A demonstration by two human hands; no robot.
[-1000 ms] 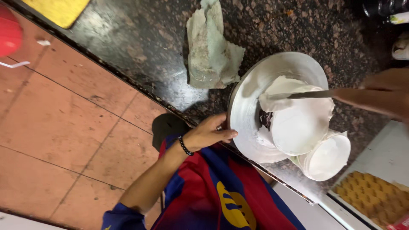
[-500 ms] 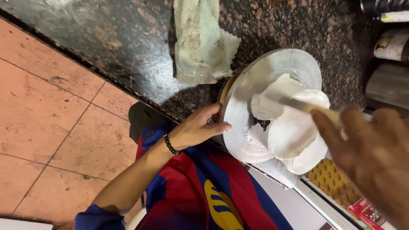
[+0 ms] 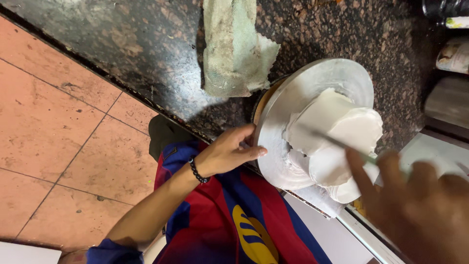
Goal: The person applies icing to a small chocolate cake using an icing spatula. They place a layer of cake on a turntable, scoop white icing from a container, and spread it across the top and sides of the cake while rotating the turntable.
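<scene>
While hands [image 3: 229,151] steady the turntable [image 3: 312,78], pale packages [image 3: 454,54] sit right

Your round metal plate [image 3: 312,83] sits on the dark speckled counter at its near edge, tilted in view, smeared white. White-frosted cake [image 3: 337,139] stands on it, uneven, leaning toward the lower right. Thin spatula blade [image 3: 337,143] lies flat against the frosting, angled down to the right.

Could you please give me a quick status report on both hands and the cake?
Left hand grips turntable rim. Right hand holds spatula against white cake. Green cloth lies beside on the counter, apart.
</scene>
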